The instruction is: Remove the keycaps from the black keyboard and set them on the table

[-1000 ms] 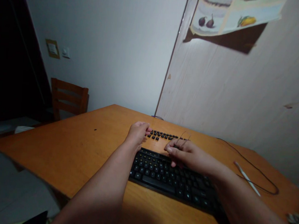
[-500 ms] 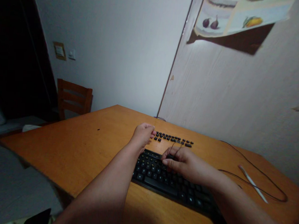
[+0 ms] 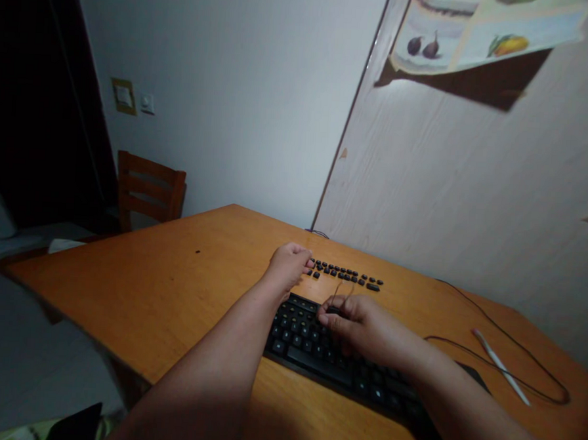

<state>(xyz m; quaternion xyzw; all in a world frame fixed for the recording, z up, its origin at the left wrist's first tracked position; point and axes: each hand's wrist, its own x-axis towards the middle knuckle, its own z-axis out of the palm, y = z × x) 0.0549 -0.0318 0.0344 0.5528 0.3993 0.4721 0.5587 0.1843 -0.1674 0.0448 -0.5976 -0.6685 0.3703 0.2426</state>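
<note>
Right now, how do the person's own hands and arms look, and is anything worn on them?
The left hand and right hand are bare, without gloves. No sleeve covers the visible forearms, and no watch shows on the wrists. Rings cannot be ruled out.

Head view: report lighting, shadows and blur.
The head view is dim, its upper left nearly black; that head view shows a dark patch below the poster, probably its shadow; in the head view, thin prongs in the right hand lack sharp detail.

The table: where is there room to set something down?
The widest bare patch lies left of the left hand, bar a dark speck; another adjoins the keyboard on its near side. Crowded spots: keycaps, right hand, cable, white stick.
</note>
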